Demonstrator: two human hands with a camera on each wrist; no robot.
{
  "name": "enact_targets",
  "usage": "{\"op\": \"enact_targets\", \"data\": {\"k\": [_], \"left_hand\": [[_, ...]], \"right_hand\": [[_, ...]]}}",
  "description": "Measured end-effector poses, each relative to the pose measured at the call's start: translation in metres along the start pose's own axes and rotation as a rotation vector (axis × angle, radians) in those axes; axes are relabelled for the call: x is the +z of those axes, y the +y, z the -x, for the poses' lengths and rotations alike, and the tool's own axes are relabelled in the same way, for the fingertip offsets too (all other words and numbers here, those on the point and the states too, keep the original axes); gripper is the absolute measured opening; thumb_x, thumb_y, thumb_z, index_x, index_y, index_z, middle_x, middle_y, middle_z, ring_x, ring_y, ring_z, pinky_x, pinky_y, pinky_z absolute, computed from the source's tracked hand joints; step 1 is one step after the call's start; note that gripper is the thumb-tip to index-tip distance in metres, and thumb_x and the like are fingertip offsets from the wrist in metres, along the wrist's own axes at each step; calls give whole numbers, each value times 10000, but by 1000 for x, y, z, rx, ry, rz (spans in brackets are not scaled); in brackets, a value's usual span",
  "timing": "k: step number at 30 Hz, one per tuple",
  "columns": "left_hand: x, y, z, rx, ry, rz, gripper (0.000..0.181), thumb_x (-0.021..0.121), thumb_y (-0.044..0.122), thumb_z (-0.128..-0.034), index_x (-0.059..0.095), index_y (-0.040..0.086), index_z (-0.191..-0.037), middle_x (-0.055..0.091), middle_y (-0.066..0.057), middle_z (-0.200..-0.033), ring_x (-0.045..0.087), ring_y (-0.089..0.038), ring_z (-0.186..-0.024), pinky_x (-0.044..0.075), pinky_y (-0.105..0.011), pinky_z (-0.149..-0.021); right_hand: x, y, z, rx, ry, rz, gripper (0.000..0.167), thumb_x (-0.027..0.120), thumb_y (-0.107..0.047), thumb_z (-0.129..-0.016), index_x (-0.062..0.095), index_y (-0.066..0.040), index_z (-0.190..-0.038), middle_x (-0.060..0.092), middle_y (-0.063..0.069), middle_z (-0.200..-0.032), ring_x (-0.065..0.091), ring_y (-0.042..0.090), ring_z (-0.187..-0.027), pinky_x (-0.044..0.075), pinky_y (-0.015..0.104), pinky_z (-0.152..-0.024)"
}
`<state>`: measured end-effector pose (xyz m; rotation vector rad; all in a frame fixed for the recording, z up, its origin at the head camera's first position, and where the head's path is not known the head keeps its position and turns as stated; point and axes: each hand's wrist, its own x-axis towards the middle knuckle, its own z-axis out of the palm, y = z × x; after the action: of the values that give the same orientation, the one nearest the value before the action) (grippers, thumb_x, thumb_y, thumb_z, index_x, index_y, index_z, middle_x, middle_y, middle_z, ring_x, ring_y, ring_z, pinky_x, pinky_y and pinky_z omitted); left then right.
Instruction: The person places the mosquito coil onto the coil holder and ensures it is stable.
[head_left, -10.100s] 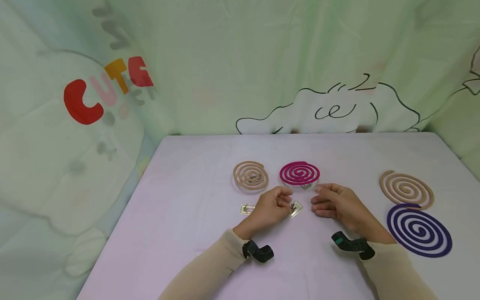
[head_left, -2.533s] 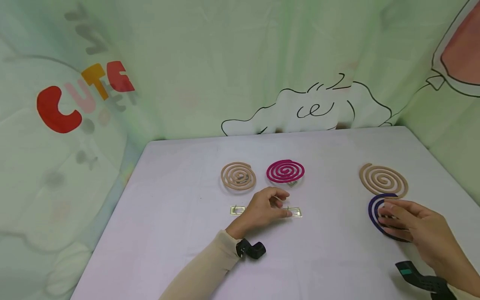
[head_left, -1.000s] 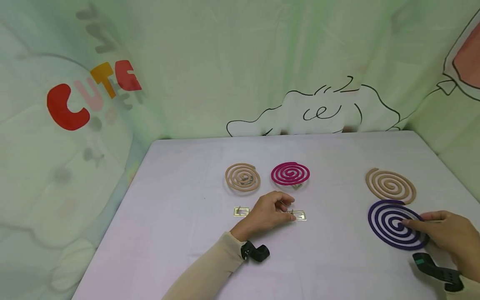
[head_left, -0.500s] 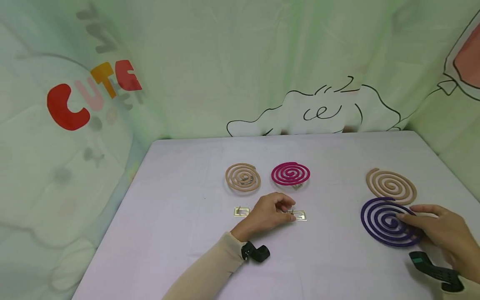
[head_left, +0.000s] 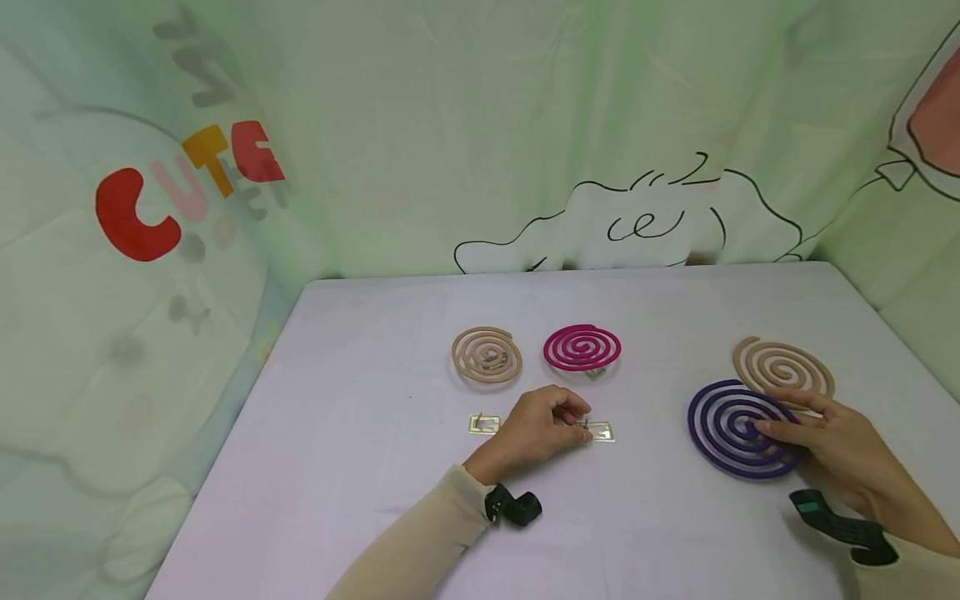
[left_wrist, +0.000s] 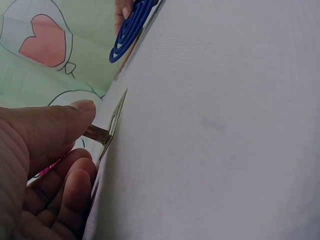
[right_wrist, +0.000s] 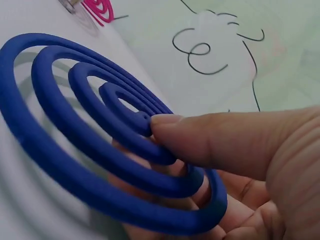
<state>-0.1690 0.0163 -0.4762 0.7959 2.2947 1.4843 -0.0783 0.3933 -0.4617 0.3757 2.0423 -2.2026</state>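
My right hand [head_left: 847, 450] holds a dark blue mosquito coil [head_left: 738, 427], thumb on its top near the centre and other fingers underneath. In the right wrist view the coil [right_wrist: 75, 184] is tilted and raised off the table. Near the table's middle my left hand [head_left: 536, 425] touches a small gold metal coil stand [head_left: 602, 431]. The left wrist view shows thumb and forefinger at the upright prong of this stand [left_wrist: 116, 120], its flat base on the cloth. Another such stand [head_left: 484, 424] lies left of the left hand.
Behind the left hand, a tan coil [head_left: 486, 354] and a magenta coil [head_left: 582, 347] sit raised on metal stands. Another tan coil [head_left: 783, 371] lies at the right, partly behind the right hand. A pale cloth covers the table [head_left: 390, 333]; printed curtains [head_left: 420, 125] enclose its back and sides.
My right hand went from the middle to the right, took hold of the blue coil, lifted it and brought it leftward. The stand by my left hand has turned from slanted to straight.
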Motion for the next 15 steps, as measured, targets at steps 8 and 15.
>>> {"op": "enact_targets", "data": {"k": [8,15], "left_hand": [[0,-1,-1,51,-2,-72,167,823,97,-877,776,85,-1038,688,47,-959,575,61,-826,518,-149,-774],[1,-2,-2,57,1,-70,197,838,116,-867,774,82,-1050,691,28,-939,571,54,-813,508,-149,-766]], "right_hand": [[23,1,-12,-85,-127,-144,428,627,115,-977,743,-253,-1165,761,-19,-993,722,102,-828,582,230,-695],[48,1,-19,-55,-189,-185,471,599,144,-972,741,-254,-1179,776,4,-992,722,79,-902,577,209,-769]]}}
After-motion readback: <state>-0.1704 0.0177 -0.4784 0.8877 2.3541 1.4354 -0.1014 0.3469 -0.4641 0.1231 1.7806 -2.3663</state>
